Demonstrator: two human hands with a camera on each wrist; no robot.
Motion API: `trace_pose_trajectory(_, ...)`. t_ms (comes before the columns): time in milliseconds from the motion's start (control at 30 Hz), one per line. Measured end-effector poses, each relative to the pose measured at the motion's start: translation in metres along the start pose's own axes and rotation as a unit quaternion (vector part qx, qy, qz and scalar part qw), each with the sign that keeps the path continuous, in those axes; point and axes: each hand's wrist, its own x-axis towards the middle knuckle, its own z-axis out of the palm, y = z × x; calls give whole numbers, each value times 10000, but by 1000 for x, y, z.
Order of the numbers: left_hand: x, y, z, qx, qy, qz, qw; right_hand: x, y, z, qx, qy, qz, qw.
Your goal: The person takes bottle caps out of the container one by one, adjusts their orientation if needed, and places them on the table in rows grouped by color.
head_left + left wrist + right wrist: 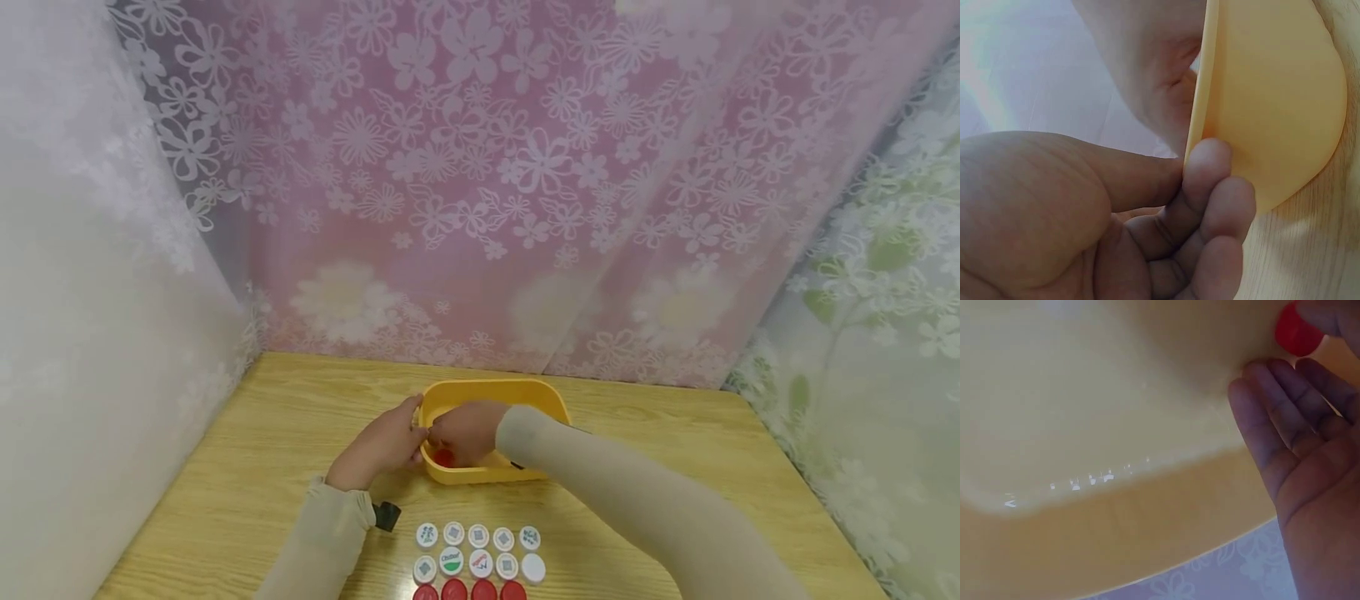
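Observation:
A yellow plastic basin (495, 476) stands on the wooden table. My left hand (384, 443) pinches its left rim (1200, 87) between thumb and fingers, with the fingertips on the outer wall in the left wrist view. Reaching into the basin's left end is my right hand (471, 429). In it lies one red bottle cap (1297, 330), by the left front corner in the head view. The right thumb (1325, 314) overlaps the cap's edge, while the other fingers (1260, 412) extend beside it, apart from the cap.
In front of the basin, two rows of white bottle caps (478, 536) lie on the table (660, 450), some printed. A row of red caps (454, 590) shows at the bottom edge. Floral curtains (480, 208) hang behind and at both sides.

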Motion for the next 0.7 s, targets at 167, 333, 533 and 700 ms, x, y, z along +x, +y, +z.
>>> trace_pose_trajectory(167, 0, -1, 2, -32, -26, -12, 10000, -1, -3, 5, -113, 68, -403, 9991)
trace_pose_trajectory(333, 4, 2, 4, 4, -68, 139, 9999, -8, -4, 3, -566, 301, -524, 9966)
trace_pose_trajectory(533, 5, 4, 4, 176, -28, 102, 9998, -6, -6, 1, -679, 428, -401, 9960)
trace_pose_trajectory(700, 0, 5, -1, 696, 132, 80, 9975, 4, -9, -2, -958, 422, -456, 9935)
